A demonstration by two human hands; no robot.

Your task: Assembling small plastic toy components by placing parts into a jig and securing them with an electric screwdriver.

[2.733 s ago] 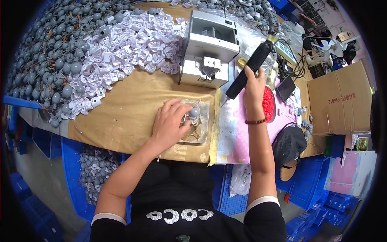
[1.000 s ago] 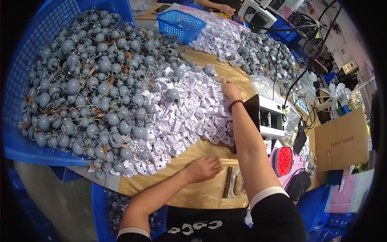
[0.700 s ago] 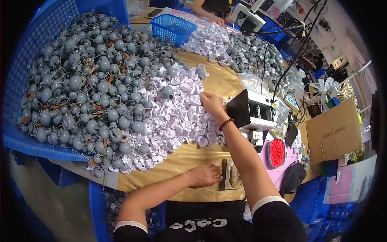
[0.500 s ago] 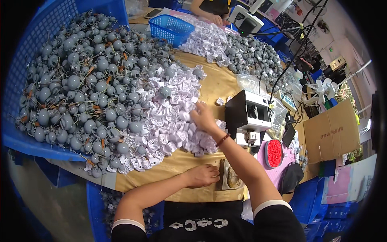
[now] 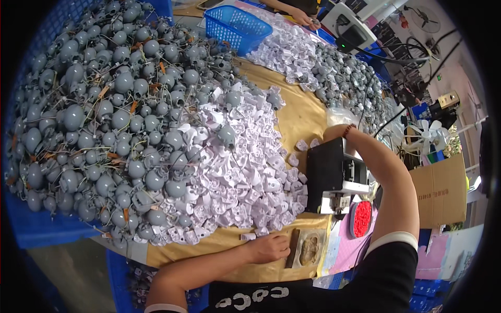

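Near side of the machine, here's my left hand, fingers curled; holding anything? Can't tell. Just off its fingertips lies the block, hollow side up. White parts heap up left of the machine, a loose one just beside that hand. Grey bulbs spread farther left, cut off at the rim of my view. And at the machine's far side, my right hand: wrist bent, fingers lost behind the casing, so spread, closed or gripping, I can't say. Well beyond, a blue basket.
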